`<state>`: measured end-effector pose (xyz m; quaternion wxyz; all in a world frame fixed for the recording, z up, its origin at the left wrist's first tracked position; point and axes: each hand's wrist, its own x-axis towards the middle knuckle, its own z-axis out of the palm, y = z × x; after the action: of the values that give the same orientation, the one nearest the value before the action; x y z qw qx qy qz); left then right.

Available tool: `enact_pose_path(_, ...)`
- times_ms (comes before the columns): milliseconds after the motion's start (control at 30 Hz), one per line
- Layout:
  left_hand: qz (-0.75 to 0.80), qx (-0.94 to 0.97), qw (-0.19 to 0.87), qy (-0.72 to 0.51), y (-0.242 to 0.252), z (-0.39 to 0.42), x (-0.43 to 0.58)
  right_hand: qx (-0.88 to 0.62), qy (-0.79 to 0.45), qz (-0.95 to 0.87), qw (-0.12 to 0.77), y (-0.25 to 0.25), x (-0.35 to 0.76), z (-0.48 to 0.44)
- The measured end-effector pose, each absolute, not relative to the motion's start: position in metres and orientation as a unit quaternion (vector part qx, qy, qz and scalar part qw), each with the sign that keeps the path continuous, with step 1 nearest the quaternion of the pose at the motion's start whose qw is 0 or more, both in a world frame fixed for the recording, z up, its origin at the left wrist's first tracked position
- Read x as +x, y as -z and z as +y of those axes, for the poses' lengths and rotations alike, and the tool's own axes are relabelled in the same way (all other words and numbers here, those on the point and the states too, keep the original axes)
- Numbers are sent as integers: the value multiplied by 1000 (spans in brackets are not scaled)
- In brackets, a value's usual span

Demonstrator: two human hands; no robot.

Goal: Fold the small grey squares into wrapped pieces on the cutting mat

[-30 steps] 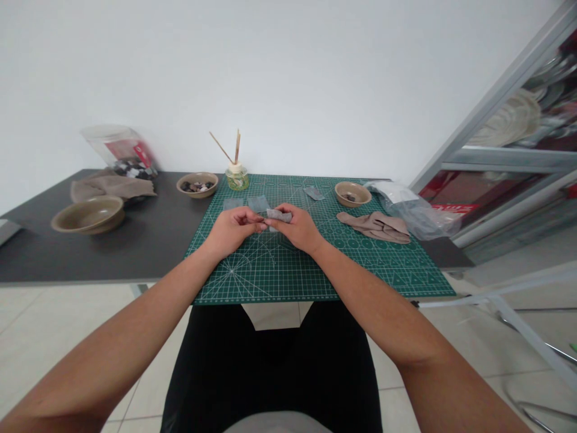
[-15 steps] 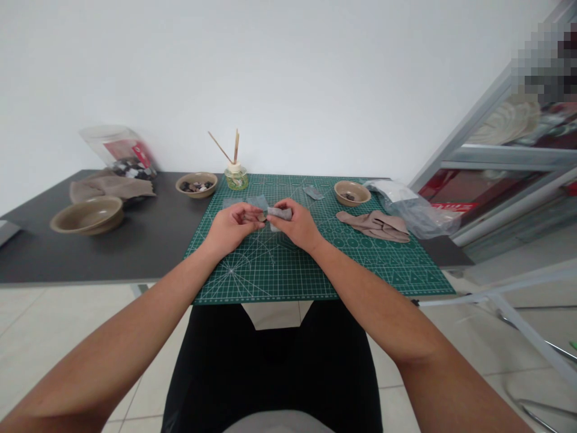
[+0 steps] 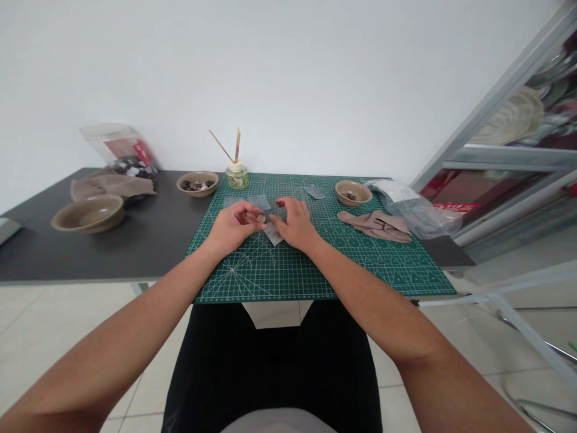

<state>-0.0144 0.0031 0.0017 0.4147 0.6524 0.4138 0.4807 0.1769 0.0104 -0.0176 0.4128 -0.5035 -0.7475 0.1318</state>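
My left hand (image 3: pixel 237 225) pinches a small pebble (image 3: pixel 261 219) between thumb and fingertips, above the green cutting mat (image 3: pixel 252 282). Close by on its right, my right hand (image 3: pixel 295 222) has its thumb and fingers apart, with nothing plainly gripped. A small grey sheet (image 3: pixel 273 234), perhaps sandpaper, lies on the mat just below the right thumb; whether the thumb touches it I cannot tell. Two more such pieces rest behind the hands, one bluish-grey (image 3: pixel 258 202) and one farther right (image 3: pixel 314 192).
A bowl of pebbles (image 3: pixel 197 184) and a reed diffuser (image 3: pixel 237 175) stand at the back left. To the right are a bowl with a few stones (image 3: pixel 353 193), a brown cloth (image 3: pixel 376 226) and a plastic bag (image 3: pixel 406 204). Another bowl (image 3: pixel 88 214) sits far left, near a tipped jar (image 3: pixel 121 150).
The grey sheet has left my right fingers and now lies lower, on the mat. My right fingers have spread apart. My left hand still holds the pebble in nearly the same place.
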Motion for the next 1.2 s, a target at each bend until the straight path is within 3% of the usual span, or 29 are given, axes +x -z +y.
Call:
enact_pose_path(67,417,658,401,-482,-4,2,-14,-490,-117,-750,429,15,178,9)
enact_pose_path(233,419,673,380,-475,-3,2,-14,-393,-269,-757,448,8,179,5)
enact_pose_path(367,426,697,374,-439,1,4,-15,-357,-322,-773,415,6,177,2)
enact_pose_path(633,441,750,316,-379,1,1,-12,-439,-266,-722,464,7,179,5)
enact_pose_path(933,476,786,219,-329,-4,-1,-12,-510,-254,-718,401,9,180,10)
enact_pose_path(1200,450,829,195,-269,1,4,-11,-383,-468,-632,483,11,182,16)
